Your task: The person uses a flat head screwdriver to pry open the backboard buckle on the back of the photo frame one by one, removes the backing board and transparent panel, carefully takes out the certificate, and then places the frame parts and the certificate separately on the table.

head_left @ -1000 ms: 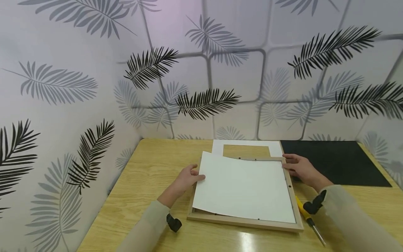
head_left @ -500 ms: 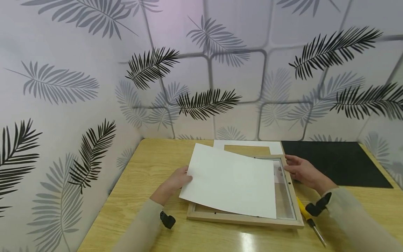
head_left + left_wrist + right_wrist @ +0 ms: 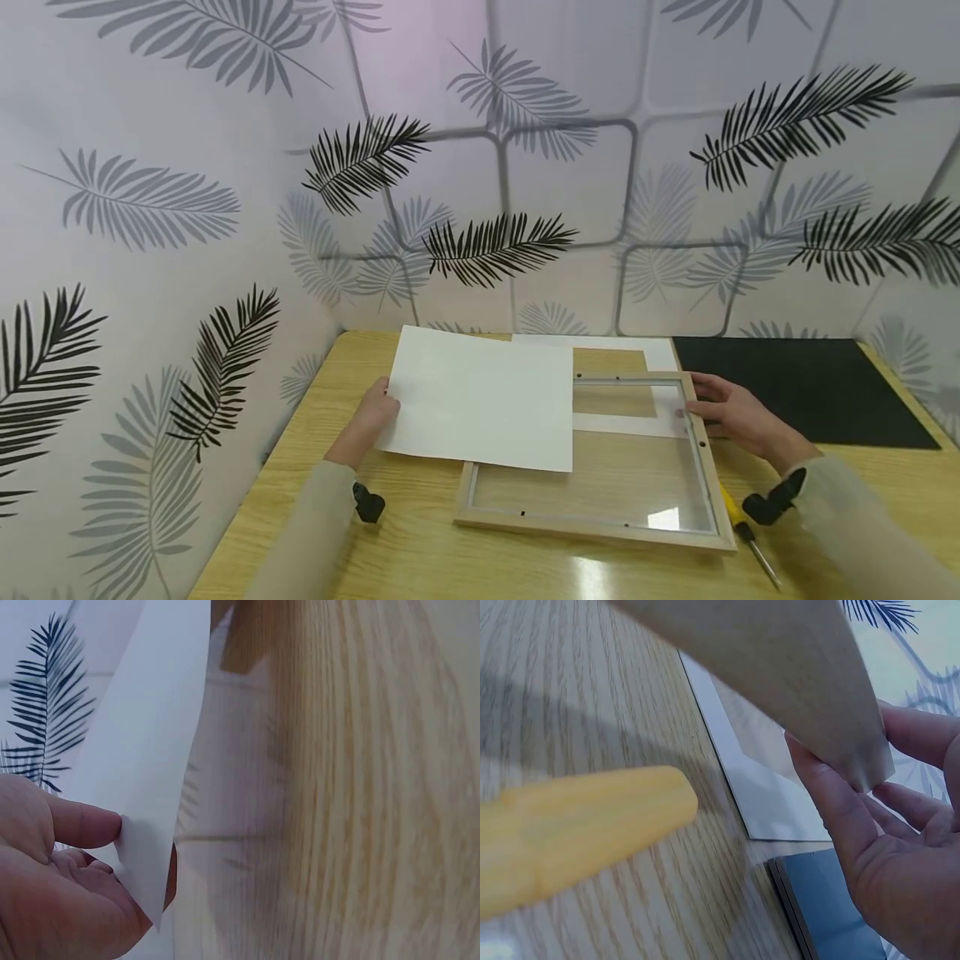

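My left hand (image 3: 372, 419) pinches the left edge of a white sheet (image 3: 483, 400), thumb on the near face. In the left wrist view the sheet (image 3: 154, 727) stands tilted above the wood, slightly bowed. The sheet is held over the left part of a light wooden picture frame (image 3: 592, 532) and hides its far left corner. Through the frame's clear pane the table shows. My right hand (image 3: 742, 423) grips the frame near its far right corner; in the right wrist view, thumb and fingers lie on either side of the frame's wood (image 3: 795, 667).
A white mat (image 3: 660, 357) with a rectangular opening lies behind and partly under the frame. At the back right is a flat black board (image 3: 806, 392). A yellow-handled screwdriver (image 3: 732, 508) lies beside the frame's right side, under the right forearm. The patterned wall borders the table's back.
My left hand has drawn the white sheet up and leftward out of the frame, uncovering the clear pane. The right hand stays on the frame, which has shifted slightly right.
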Tool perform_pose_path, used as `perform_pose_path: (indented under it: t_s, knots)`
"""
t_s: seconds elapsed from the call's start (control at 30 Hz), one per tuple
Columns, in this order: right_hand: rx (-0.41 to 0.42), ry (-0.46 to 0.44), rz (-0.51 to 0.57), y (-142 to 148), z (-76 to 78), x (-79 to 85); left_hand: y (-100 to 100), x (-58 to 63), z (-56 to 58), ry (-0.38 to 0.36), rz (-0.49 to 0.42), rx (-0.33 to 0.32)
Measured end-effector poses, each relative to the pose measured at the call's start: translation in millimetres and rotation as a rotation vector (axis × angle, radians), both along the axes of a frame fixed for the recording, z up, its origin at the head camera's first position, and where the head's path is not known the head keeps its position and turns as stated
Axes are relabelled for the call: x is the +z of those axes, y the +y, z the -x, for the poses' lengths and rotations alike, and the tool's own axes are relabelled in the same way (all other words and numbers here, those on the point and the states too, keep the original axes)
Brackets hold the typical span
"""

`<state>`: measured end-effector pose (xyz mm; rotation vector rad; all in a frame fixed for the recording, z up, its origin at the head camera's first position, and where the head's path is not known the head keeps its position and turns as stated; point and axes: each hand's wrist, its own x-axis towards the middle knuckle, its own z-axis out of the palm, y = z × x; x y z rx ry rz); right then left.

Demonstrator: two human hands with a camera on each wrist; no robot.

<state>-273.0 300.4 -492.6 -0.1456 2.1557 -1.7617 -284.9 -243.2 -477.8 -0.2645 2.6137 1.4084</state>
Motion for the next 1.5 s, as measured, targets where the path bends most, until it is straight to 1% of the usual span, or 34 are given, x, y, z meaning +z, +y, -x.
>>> perform_pose_path:
  t_s: [0.17, 0.2, 0.37, 0.47, 0.6, 0.67, 0.73, 0.8, 0.9, 0.97, 1.03, 1.07, 1.13, 1.2, 1.23, 1.3, 1.37, 1.5]
  knots:
    - [-0.013, 0.023, 0.005, 9.1, -5.7, -1.0, -18.0, -5.5, 9.4, 0.011, 0.006, 0.047]
    - [-0.014, 0.028, 0.009, 10.8, -6.5, -1.0, -20.5, -6.1, 10.0, 0.017, 0.004, 0.053]
    - [-0.012, 0.046, 0.016, 18.5, -11.0, -0.2, -34.3, -12.7, 13.5, 0.036, -0.005, 0.126]
    - [-0.018, 0.044, 0.015, 21.9, -13.4, 0.3, -43.3, -19.0, 16.4, 0.056, 0.016, 0.168]
    - [-0.035, 0.028, 0.010, 24.3, -15.3, 0.8, -53.0, -25.6, 19.5, 0.072, 0.081, 0.178]
    - [-0.035, 0.026, 0.000, 25.1, -16.1, 1.3, -54.7, -25.8, 19.3, 0.078, 0.132, 0.154]
    - [-0.034, 0.024, -0.007, 25.8, -16.9, 1.6, -54.0, -25.6, 18.7, 0.090, 0.190, 0.105]
    - [-0.034, 0.022, -0.008, 26.2, -17.7, 2.0, -52.5, -26.6, 17.6, 0.097, 0.271, 0.041]
    - [-0.033, 0.020, -0.002, 26.5, -18.4, 1.9, -50.2, -32.6, 16.1, 0.096, 0.439, -0.079]
    - [-0.033, 0.020, 0.000, 26.8, -18.7, 1.6, -47.7, -37.4, 15.1, 0.091, 0.550, -0.173]
    - [-0.033, 0.020, -0.002, 27.0, -18.9, 1.2, -42.9, -39.8, 12.9, 0.087, 0.617, -0.271]
    - [-0.034, 0.021, -0.002, 27.0, -19.0, 1.1, -39.9, -40.0, 11.7, 0.080, 0.633, -0.319]
    - [-0.038, 0.024, -0.001, 27.3, -19.1, 0.7, -33.0, -37.5, 8.7, 0.064, 0.636, -0.398]
    - [-0.038, 0.028, -0.002, 27.6, -19.2, 0.6, -26.9, -33.6, 5.6, 0.041, 0.615, -0.435]
    - [-0.039, 0.029, 0.000, 27.8, -19.1, 0.4, -25.2, -31.9, 4.7, 0.024, 0.616, -0.441]
    - [-0.040, 0.030, -0.002, 28.0, -19.0, 0.2, -23.9, -28.7, 3.1, 0.023, 0.619, -0.439]
    - [-0.039, 0.030, -0.005, 28.1, -18.9, 0.0, -26.3, -26.5, 2.4, 0.042, 0.645, -0.423]
    - [-0.040, 0.025, 0.001, 28.8, -19.3, -1.1, -37.0, -25.6, 3.2, 0.110, 0.724, -0.412]
